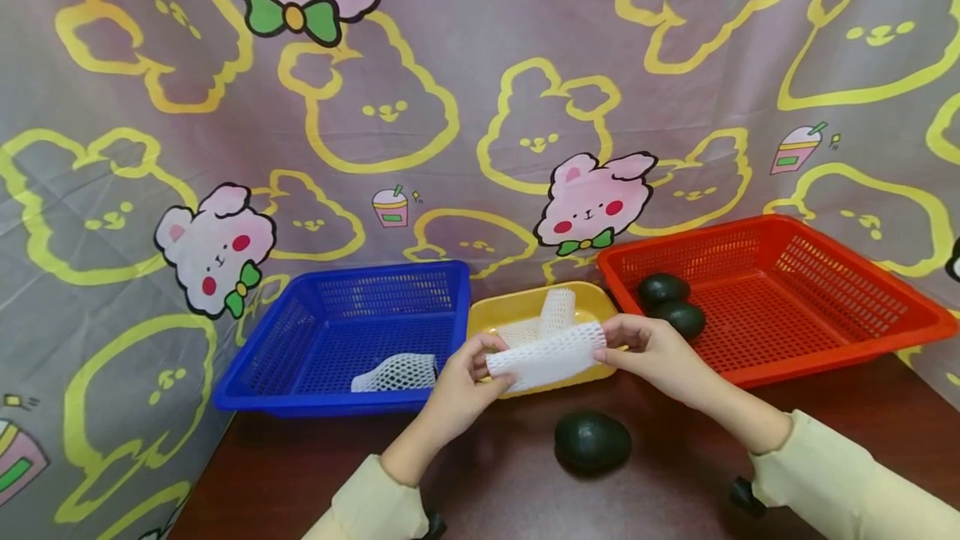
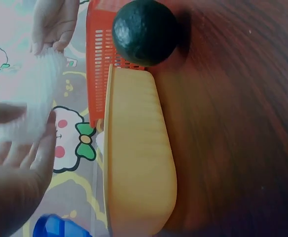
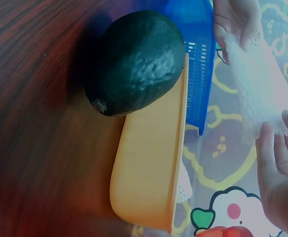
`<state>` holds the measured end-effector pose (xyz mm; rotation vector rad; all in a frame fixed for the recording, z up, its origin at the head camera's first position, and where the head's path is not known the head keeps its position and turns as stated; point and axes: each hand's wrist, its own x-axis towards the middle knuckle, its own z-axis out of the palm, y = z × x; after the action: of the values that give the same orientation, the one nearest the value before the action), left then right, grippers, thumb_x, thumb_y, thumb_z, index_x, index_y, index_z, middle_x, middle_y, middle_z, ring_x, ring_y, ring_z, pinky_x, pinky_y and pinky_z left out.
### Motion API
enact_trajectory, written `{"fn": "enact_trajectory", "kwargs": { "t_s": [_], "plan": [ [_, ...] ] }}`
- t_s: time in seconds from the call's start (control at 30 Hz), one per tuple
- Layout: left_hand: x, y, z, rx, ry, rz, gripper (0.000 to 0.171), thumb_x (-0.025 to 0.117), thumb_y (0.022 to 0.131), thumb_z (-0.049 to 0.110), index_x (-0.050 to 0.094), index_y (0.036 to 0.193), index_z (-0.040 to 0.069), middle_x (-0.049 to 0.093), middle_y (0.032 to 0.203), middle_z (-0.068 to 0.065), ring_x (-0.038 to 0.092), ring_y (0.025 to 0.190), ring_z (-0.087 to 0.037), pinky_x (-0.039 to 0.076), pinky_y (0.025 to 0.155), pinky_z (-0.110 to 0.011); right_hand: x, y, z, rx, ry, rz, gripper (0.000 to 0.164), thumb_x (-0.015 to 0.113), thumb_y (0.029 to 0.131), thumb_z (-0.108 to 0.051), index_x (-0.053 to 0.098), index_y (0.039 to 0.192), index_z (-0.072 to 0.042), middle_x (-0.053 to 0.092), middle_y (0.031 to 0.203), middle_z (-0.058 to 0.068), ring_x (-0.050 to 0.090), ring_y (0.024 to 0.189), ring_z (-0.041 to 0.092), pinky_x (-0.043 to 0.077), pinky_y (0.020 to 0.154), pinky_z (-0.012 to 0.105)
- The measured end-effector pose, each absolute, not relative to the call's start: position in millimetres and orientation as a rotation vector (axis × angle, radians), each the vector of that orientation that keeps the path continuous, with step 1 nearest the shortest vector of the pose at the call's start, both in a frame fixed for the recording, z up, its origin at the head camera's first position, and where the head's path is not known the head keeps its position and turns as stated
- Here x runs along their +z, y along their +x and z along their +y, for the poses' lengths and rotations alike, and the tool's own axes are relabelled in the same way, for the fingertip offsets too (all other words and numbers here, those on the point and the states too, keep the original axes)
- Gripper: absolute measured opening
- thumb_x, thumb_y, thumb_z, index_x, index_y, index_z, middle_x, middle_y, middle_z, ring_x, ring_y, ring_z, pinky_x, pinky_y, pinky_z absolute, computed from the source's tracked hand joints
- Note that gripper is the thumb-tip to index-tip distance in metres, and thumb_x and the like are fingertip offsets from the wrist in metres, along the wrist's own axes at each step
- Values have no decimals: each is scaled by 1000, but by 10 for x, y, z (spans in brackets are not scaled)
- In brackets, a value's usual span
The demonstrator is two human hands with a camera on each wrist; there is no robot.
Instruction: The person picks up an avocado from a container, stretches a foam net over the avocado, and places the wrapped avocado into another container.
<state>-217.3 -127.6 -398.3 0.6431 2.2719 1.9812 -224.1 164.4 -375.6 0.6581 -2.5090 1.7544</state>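
Note:
Between both hands a white foam net sleeve (image 1: pixel 546 357) is held flat above the yellow tray (image 1: pixel 491 309). My left hand (image 1: pixel 467 382) pinches its left end, thumb in front. At the other end my right hand (image 1: pixel 656 350) pinches it between thumb and fingers. A dark green avocado (image 1: pixel 592 442) lies on the table just below the hands; the right wrist view shows the same avocado (image 3: pixel 136 61) with its stem end toward the lower left. More white foam net sleeves (image 1: pixel 557 312) lie in the yellow tray behind the held one.
At left stands a blue basket (image 1: pixel 345 400) with an avocado-sized item in a white foam net (image 1: pixel 397 373) inside. The red basket (image 1: pixel 825 357) at right holds two avocados (image 1: pixel 681 319). Behind everything hangs a patterned cloth (image 1: pixel 480 132).

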Motion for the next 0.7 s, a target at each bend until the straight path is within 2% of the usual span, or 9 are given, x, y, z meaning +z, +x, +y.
{"fn": "enact_trajectory", "kwargs": {
  "t_s": [0.17,0.37,0.53,0.7],
  "plan": [
    [-3961,-2156,-1328,1858,783,2211,36,70,94,2,56,125,-5,62,123,-20,64,97,-16,56,79,-27,-3780,-2232,1624,1784,730,-2499,22,75,92,-4,70,110,8,72,98,13,67,86,16,58,75,27],
    [-3906,-2182,-1380,1833,848,2131,37,56,105,22,60,127,-8,64,127,-21,60,113,-17,51,91,-29,-3820,-2210,1595,1821,791,-2480,20,73,93,-3,70,109,7,72,99,14,68,86,17,58,76,28],
    [-3869,-2177,-1323,1743,843,2142,35,51,108,22,64,129,-4,65,129,-17,57,118,-20,47,96,-31,-3860,-2184,1544,1845,856,-2471,18,74,93,-4,71,108,5,73,100,13,68,88,16,58,78,27],
    [-3833,-2132,-1238,1635,852,2123,34,55,107,21,63,135,3,63,135,-10,62,112,-16,50,94,-30,-3867,-2138,1488,1702,929,-2502,14,77,92,-9,75,105,-6,74,100,2,68,93,14,57,82,27]
  ]
}}
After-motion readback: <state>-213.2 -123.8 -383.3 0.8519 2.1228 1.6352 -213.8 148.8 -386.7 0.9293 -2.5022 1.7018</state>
